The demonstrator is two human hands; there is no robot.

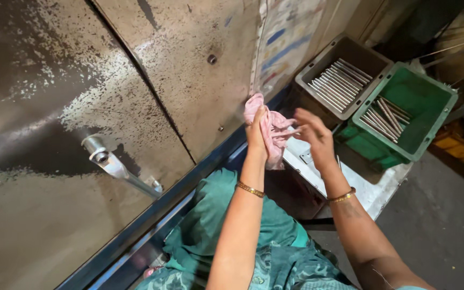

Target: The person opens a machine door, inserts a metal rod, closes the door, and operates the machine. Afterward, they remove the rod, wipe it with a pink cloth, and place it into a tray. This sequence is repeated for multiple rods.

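Head view, looking down at a seated person in green patterned clothes. The landmark here is the pink crumpled cloth rag (268, 130), so I'll place everything off that.

The left hand (257, 131) is wrapped around the rag, fingers closed on it, holding it up against the big grimy metal machine door (135, 80). The rag bunches above the hand and hangs down below it, so its long axis runs roughly up-down in the picture.

The right hand (313, 133) sits just to the right of the rag, fingers spread and loosely curled. It looks like the fingertips are pinching a thin silvery metal rod (290, 132) that pokes sideways into the rag, but it's blurry there, so I can't tell for sure whether it's clamped on it. The rod lies roughly level, crosswise to the rag. So the left hand is the one actually on the rag; the right is close beside it.

Further right and up from the rag are two plastic crates, touching: a grey rectangular crate (345, 80) and a green rectangular crate (409, 107), both with more metal rods lying in rows. Far left of the rag, a shiny steel door handle (116, 166) sticks out of the door. Both wrists have gold bangles.
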